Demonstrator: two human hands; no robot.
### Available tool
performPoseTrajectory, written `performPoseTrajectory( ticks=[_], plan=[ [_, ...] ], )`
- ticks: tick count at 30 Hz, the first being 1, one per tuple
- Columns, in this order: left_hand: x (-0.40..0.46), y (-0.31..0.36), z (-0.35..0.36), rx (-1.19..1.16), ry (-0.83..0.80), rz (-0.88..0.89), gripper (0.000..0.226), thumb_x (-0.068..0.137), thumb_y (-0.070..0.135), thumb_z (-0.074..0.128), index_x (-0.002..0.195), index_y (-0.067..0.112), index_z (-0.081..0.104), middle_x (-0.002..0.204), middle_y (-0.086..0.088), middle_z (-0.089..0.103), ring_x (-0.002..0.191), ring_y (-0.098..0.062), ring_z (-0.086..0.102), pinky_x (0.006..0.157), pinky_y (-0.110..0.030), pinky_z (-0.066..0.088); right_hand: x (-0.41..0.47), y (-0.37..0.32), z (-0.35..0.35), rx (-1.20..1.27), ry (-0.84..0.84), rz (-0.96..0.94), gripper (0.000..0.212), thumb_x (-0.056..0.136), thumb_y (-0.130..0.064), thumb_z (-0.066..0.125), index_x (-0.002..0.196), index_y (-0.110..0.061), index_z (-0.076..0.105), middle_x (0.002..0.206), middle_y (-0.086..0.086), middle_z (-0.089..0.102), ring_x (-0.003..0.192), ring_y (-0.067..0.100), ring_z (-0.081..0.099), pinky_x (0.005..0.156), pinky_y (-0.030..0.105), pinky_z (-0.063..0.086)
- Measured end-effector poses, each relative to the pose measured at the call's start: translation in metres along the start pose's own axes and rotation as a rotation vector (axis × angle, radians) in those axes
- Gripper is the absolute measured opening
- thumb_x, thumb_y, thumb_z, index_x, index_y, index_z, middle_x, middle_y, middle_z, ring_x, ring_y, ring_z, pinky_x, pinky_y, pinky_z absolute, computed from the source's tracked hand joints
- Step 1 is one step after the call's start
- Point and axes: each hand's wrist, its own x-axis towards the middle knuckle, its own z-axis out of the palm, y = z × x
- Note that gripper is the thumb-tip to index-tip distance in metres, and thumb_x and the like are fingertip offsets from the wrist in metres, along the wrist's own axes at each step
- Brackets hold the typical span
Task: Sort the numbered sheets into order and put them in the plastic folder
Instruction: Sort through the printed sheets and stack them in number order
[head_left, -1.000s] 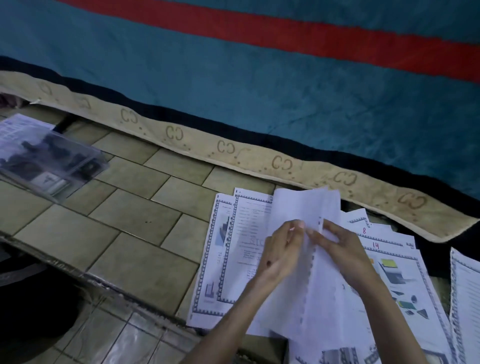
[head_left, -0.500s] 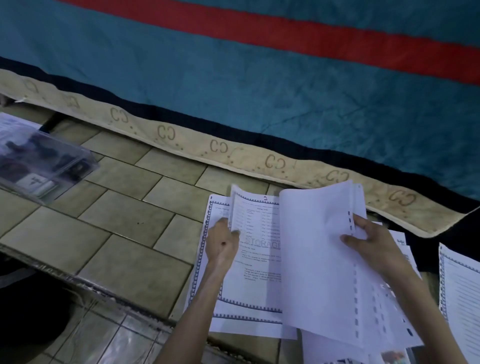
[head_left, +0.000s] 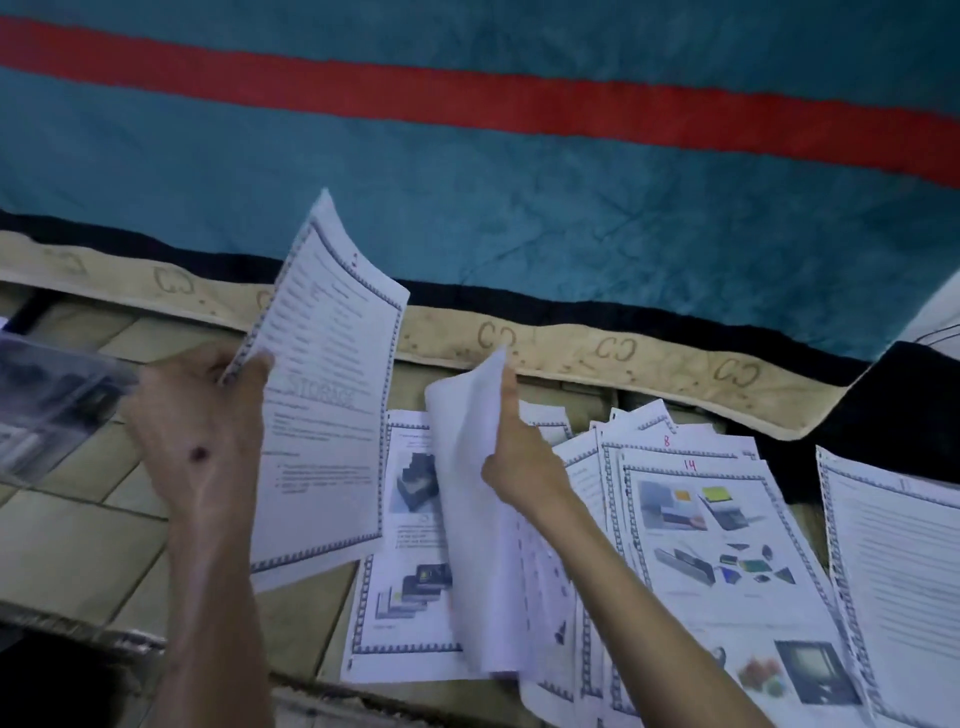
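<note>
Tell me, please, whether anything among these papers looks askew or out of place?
Yes: the loose sheets on the tiled floor lie fanned and overlapping at different angles, not squared up. Sheet 14 lies on top of sheet 8, so the numbers there are not consecutive.

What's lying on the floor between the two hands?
In the head view, a bordered sheet with pictures lies on the tiles between the left hand and the right hand, partly covered by the lifted STORAGE sheet.
</note>
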Motion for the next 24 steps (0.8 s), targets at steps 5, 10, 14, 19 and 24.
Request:
performPoseTrajectory(
  ticks=[5, 10, 14, 19, 24],
  plan=[
    [0.008, -0.009, 0.004, -0.043, 0.107, 0.061, 0.028, 0.086, 0.032, 0.057, 0.105, 0.015, 0.068, 0.096, -0.011, 0.072, 0.076, -0.023, 0.064, 0.073, -0.039, 0.055, 0.011, -0.011, 0.052, 0.066, 0.024, -0.002, 0.094, 0.09, -0.021, 0.053, 0.143, -0.035, -0.024, 0.137, 0.018, 0.041, 0.109, 0.037, 0.054, 0.079, 0.04, 0.046],
    [0.015, -0.018, 0.002, -0.031, 0.128, 0.069, 0.046, 0.083, 0.051, 0.046, 0.109, 0.018, 0.065, 0.096, -0.014, 0.071, 0.08, -0.033, 0.066, 0.075, -0.047, 0.056, 0.011, -0.001, 0.085, 0.16, -0.187, 0.084, 0.073, 0.087, -0.071, 0.014, 0.149, -0.032, 0.014, 0.155, 0.012, 0.023, 0.141, 0.031, 0.024, 0.113, 0.051, 0.023],
    [0.014, -0.008, -0.003, -0.044, 0.116, 0.188, 0.043, 0.091, 0.047, 0.04, 0.112, 0.017, 0.063, 0.099, -0.013, 0.07, 0.084, -0.031, 0.065, 0.076, -0.041, 0.053, 0.005, 0.014, 0.098, -0.232, -0.232, 0.009, 0.076, 0.089, -0.064, 0.002, 0.149, -0.021, 0.02, 0.159, 0.009, -0.002, 0.146, 0.028, -0.004, 0.116, 0.047, 0.007],
    [0.005, 0.009, -0.005, -0.188, 0.038, 0.335, 0.036, 0.091, 0.052, 0.041, 0.118, 0.032, 0.053, 0.098, 0.01, 0.066, 0.089, -0.012, 0.062, 0.086, -0.038, 0.052, 0.005, 0.025, 0.077, 0.118, -0.152, -0.061, 0.05, 0.1, -0.04, 0.031, 0.142, -0.014, 0.038, 0.153, 0.012, 0.028, 0.141, 0.026, 0.024, 0.111, 0.034, 0.022],
    [0.009, 0.02, -0.002, -0.258, -0.172, 0.365, 0.043, 0.08, 0.074, 0.043, 0.095, 0.037, 0.056, 0.083, 0.013, 0.063, 0.077, 0.003, 0.06, 0.076, -0.03, 0.052, -0.004, 0.04, 0.013, 0.73, -0.004, 0.018, 0.056, 0.09, -0.042, 0.056, 0.14, -0.023, 0.04, 0.145, 0.0, 0.043, 0.133, 0.012, 0.04, 0.105, 0.026, 0.031]
  ],
)
